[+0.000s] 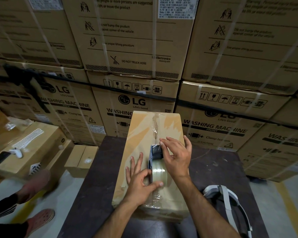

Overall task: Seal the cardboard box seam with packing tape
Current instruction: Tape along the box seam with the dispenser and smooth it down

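On box [141, 134] | both hands' fingers grip tape dispenser [156, 162] | seam [155, 127] partly hidden

The cardboard box [144, 134] lies lengthwise on the table [100, 186], and the tape dispenser [157, 165] sits on top of it over its seam [155, 127], with the left hand [141, 179] on the roll's left side and the right hand [175, 157] on the dispenser's far end. To the right of the hands a headset [227, 200] rests on the table. Beyond the hands stacked washing-machine cartons [132, 48] form a wall, and left of the hands smaller boxes [29, 148] stand on the floor.
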